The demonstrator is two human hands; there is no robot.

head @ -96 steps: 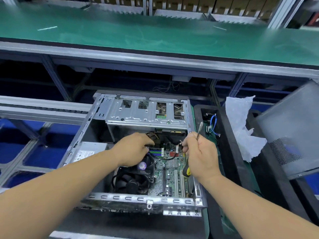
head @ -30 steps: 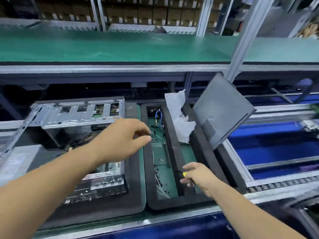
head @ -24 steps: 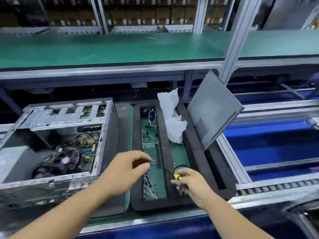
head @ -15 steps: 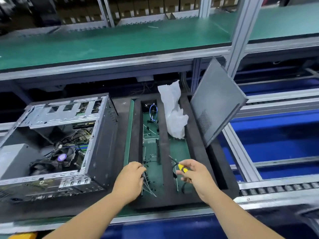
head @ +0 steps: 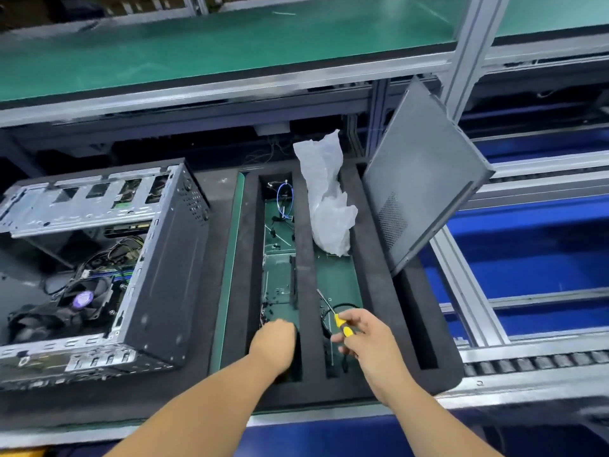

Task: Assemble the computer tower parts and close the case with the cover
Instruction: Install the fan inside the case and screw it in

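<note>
left hand (head: 275,341): reaching down into the near end of the tray's left slot, knuckles up; the fingers are curling out of sight below the hand, so i cannot tell whether they are holding anything.
right hand (head: 369,338): hovering over the near end of the middle slot, thumb and fingers pinching together on the yellow handle of the screwdriver.
screwdriver (head: 336,319): being held with its thin metal shaft pointing up and to the left, tip over the green floor of the middle slot.
tray (head: 372,291): lying flat, black foam with long slots showing a green floor; small dark screws (head: 268,313) are lying scattered in the left slot just beyond the left hand.
case (head: 158,278): lying on its side to the left of the tray, open face up; the fan (head: 82,300), board and wires are showing inside, and a silver drive cage (head: 82,199) is sitting at the far end.
bag (head: 326,199): crumpled white plastic, standing in the far half of the middle slot.
wire (head: 283,197): blue loop, sitting at the far end of the left slot.
cover (head: 425,173): grey panel with a mesh patch, leaning tilted at the tray's right edge, well apart from the case.
shelf (head: 230,44): green-topped, running across beyond everything.
</note>
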